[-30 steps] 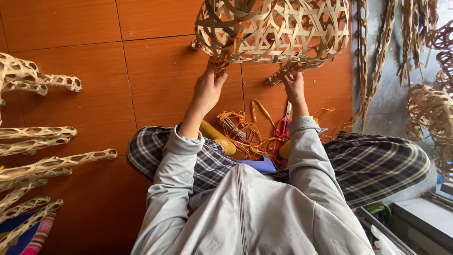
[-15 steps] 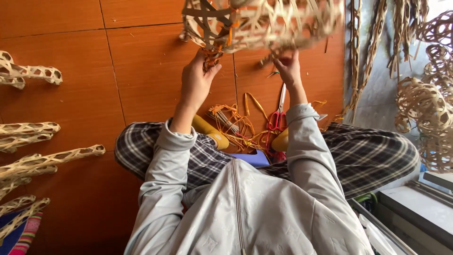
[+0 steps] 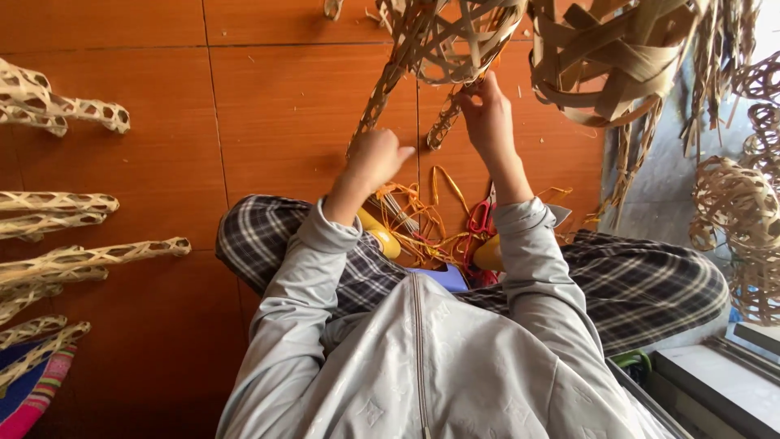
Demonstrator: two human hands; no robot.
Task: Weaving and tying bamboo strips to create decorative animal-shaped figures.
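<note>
The open-weave bamboo basket [image 3: 455, 36] hangs at the far edge, above the lap. The right hand [image 3: 486, 114] pinches its lower rim; the left hand [image 3: 375, 158], apart, closes around a dangling woven strip [image 3: 382, 93]. Pulling that strip hard could kink or snap it, judging by its thinness.

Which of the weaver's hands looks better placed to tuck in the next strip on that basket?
Probably the right hand: its fingers already pinch a strip at the woven basket's lower edge. The left hand sits lower, on a hanging woven band.
</note>
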